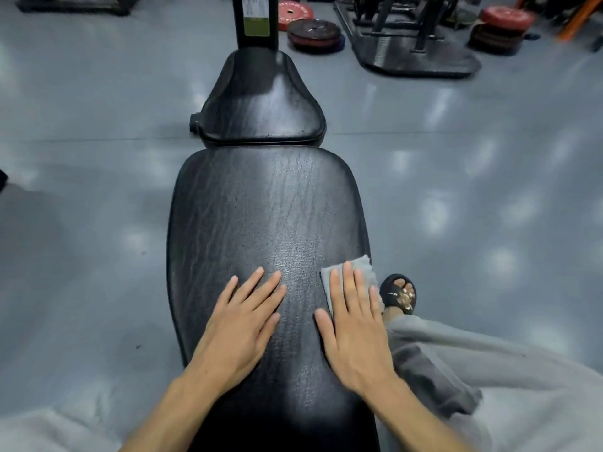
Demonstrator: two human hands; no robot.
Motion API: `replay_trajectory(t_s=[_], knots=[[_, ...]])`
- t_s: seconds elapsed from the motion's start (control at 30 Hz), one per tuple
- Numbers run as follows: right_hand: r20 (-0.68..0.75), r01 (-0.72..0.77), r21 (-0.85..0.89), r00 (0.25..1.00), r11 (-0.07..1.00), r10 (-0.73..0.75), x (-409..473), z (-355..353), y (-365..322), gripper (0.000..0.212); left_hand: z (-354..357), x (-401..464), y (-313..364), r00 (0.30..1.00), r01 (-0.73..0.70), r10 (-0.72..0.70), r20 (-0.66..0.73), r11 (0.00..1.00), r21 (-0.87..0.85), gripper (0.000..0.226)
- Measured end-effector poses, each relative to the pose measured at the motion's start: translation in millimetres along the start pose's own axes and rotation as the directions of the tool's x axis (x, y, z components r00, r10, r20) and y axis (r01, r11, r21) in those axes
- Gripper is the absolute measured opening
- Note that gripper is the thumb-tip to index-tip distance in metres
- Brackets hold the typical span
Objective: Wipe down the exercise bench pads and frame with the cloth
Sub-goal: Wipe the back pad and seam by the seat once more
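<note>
The near end of the long back pad (261, 207) is running out of the picture at the bottom, and the frame under the pads is almost fully hidden; only a black upright post (256, 21) beyond the seat pad (261, 102) and a small knob (194, 120) at the seat's left side are showing. Most of the grey cloth (359, 272) is lying under the right hand (354, 324), so only its far corner and side edges are visible, at the right edge of the back pad. The weight plates (315, 32) and racks at the top are blurred and partly cut off.

The right hand is lying flat, palm down, its fingers (347, 288) straight and pressing on the cloth, not curling around it. The left hand (241, 318) is resting flat on the bare pad beside it, fingers straight and a little spread, holding nothing. A foot in a black sandal (398, 293) is standing on the grey floor (489, 190) just right of the pad.
</note>
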State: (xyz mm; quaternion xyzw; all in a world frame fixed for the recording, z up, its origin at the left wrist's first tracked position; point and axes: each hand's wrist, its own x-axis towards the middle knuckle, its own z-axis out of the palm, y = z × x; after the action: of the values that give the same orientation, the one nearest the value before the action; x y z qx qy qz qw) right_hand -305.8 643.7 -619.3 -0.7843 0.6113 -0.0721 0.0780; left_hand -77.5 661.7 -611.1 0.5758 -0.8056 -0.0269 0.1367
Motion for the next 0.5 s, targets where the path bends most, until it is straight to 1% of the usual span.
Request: replay_trajectory(t_s=[0.1,0.23,0.33,0.4,0.5], knots=[[0.008,0.021,0.001,1.000,1.000,-0.021,-17.2,4.4,5.2,0.068,6.3,-0.3,0.4,1.000,0.011,-0.011,-0.016,1.000,0.022,0.049],[-0.025,0.017,0.035,1.000,0.999,-0.016,50.0,-3.6,8.2,0.068,12.8,-0.3,2.6,0.999,0.012,-0.010,-0.035,0.997,0.074,0.051],[-0.030,-0.041,0.062,0.999,0.997,0.043,92.1,-12.8,5.1,0.070,15.2,-1.3,6.2,0.999,0.033,-0.029,-0.045,0.994,0.100,0.051],[-0.033,-0.039,0.072,0.999,0.997,0.041,82.9,-12.4,3.1,0.070,14.5,-1.5,7.0,0.998,0.051,-0.046,-0.050,0.993,0.107,0.052],[-0.036,0.000,0.049,0.999,0.999,0.002,36.8,-4.3,2.1,0.070,14.7,-1.2,9.7,0.997,0.061,-0.055,-0.052,0.990,0.124,0.052]])
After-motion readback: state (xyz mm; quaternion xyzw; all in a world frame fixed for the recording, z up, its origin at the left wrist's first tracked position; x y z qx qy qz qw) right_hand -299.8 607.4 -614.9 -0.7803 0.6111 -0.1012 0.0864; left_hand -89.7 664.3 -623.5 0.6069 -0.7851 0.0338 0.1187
